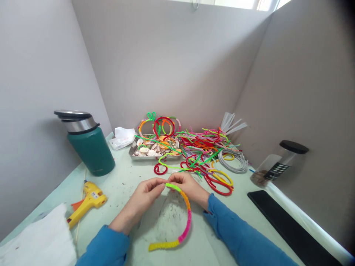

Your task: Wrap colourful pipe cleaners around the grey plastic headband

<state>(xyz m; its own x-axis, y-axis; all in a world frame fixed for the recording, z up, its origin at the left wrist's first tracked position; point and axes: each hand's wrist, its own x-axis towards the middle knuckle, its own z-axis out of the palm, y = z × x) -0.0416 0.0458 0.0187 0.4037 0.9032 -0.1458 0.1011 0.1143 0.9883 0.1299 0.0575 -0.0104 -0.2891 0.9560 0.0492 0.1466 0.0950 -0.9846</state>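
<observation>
Both hands meet over the middle of the table on a curved band [186,218] wrapped in fuzzy pipe cleaner: green at the top, then orange, pink and yellow at its lower end. My left hand [145,197] pinches the green end from the left with closed fingertips. My right hand [188,188] grips the same green end from the right, fingers curled round it. The rest of the band hangs toward me, above the table. Both sleeves are blue.
Behind the hands lies a pile of coloured pipe cleaners [206,151] and a metal tray [132,152] of shells. A green flask [88,146] stands at the left, a yellow glue gun [87,201] nearer. A clear jar [277,166] and black slab [288,225] lie right.
</observation>
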